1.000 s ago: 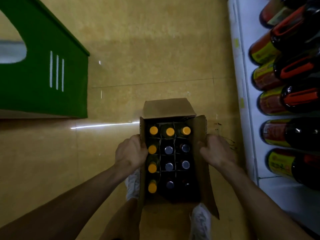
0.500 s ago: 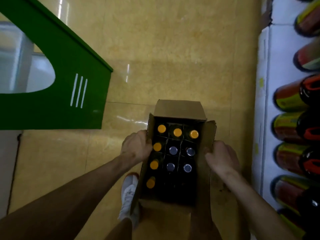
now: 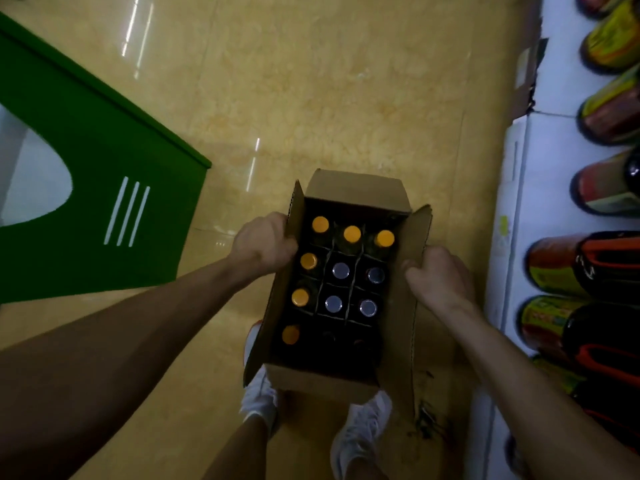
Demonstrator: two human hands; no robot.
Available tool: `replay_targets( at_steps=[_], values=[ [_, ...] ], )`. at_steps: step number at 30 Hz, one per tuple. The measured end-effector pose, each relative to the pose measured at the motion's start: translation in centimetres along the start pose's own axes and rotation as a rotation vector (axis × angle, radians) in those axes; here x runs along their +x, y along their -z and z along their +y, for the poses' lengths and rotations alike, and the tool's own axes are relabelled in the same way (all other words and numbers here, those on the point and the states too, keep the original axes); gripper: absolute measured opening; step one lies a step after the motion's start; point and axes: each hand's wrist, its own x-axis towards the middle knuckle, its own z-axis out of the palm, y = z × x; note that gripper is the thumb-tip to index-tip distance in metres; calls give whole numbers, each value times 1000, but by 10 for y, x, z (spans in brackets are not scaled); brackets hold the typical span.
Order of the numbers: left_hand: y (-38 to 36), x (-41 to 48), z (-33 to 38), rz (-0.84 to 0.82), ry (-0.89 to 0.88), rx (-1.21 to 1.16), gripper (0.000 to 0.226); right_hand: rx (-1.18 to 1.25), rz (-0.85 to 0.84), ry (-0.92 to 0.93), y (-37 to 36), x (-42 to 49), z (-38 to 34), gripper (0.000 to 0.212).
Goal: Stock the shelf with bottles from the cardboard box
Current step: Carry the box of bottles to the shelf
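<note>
An open cardboard box [image 3: 356,189] hangs above the floor in front of me, divided into cells. It holds several bottles with orange caps [image 3: 352,234] along the far row and left column, and several with silver caps [image 3: 340,270] in the middle. My left hand [image 3: 263,242] grips the box's left wall, fingers curled over its edge. My right hand [image 3: 438,277] grips the right flap. The white shelf [image 3: 512,188] runs along the right side.
Large dark bottles [image 3: 588,268] with red and yellow labels lie in rows on the shelf at right. A green stand [image 3: 100,157] occupies the left. My white shoes [image 3: 360,431] stand on the yellow tiled floor [image 3: 311,81] below the box.
The box, held in both hands, has stayed in my grip while the view shifted: the green stand slid rightward and the shelf moved further to the right edge.
</note>
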Motion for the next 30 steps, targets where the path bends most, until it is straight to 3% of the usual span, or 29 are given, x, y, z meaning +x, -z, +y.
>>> replay_targets(
  at_steps=[5, 10, 16, 24, 30],
  values=[
    [22, 45, 10, 31, -8, -25, 27, -2, 59, 16, 26, 42, -20, 28],
    [43, 74, 16, 21, -39, -92, 9, -4, 69, 39, 49, 72, -36, 18],
    [65, 97, 31, 19, -46, -85, 32, -11, 112, 37, 67, 100, -51, 21],
    [62, 91, 34, 20, -24, -45, 19, -75, 110, 48, 66, 99, -50, 25],
    [65, 59, 44, 53, -53, 20, 31, -32, 131, 143, 65, 74, -45, 22]
  ],
)
